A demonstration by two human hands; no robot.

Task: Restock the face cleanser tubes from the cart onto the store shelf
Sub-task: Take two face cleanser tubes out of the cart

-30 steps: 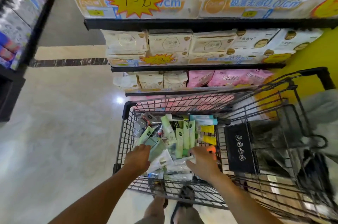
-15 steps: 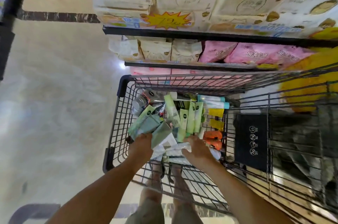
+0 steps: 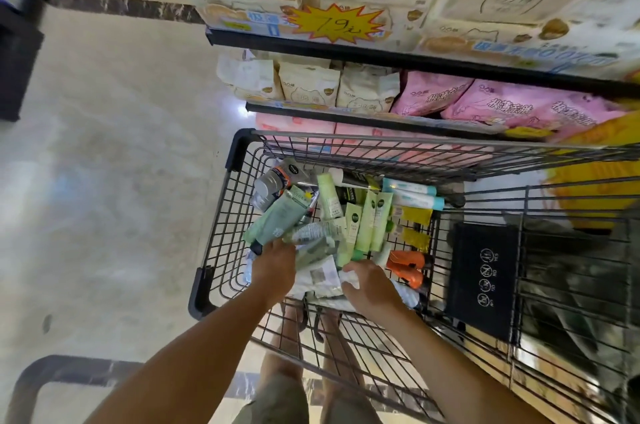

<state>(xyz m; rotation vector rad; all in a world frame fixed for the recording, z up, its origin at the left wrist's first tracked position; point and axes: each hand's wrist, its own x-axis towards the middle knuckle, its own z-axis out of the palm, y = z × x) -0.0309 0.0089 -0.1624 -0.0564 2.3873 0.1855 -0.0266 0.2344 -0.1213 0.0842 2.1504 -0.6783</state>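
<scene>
Since the tubes lie jumbled in the cart, the left hand grips several bunched together, while I cannot tell whether the right hand has its fingers round anything.

Head view, steeply down (close) over cart

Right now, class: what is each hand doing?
Left hand: grips grey-green tubes.
Right hand: rests on white tubes; grip cannot be told.

Left hand, right hand: fingertips buried among tubes, grip unclear; cart cut off at right edge.
</scene>
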